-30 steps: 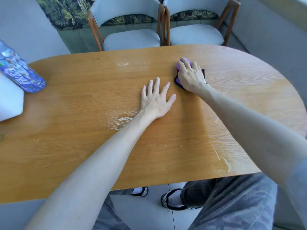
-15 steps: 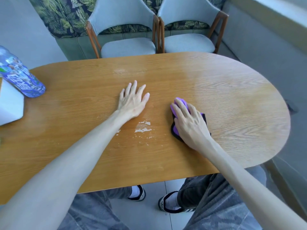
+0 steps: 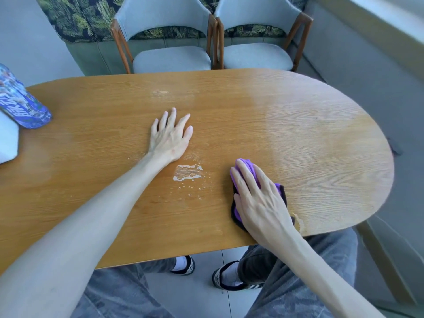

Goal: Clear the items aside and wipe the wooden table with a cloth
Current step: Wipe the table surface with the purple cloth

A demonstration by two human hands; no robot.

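Near front edge of oval wooden table (image 3: 309, 134), right hand (image 3: 259, 198) flat on crumpled purple cloth (image 3: 247, 166), long axis front-to-back; left hand (image 3: 171, 136) splayed, holding nothing.

Left hand (image 3: 171, 136) flat, right hand (image 3: 259, 200) pressing

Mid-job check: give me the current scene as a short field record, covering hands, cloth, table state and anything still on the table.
left hand: left hand flat on the wooden table, fingers spread, holding nothing
right hand: right hand pressed flat on the purple cloth, near the table's front edge
wet patch: water streak and droplets between the two hands, not yet wiped
cleared items: blue-labelled bottle and a white object at the far left end
beyond table: two chairs
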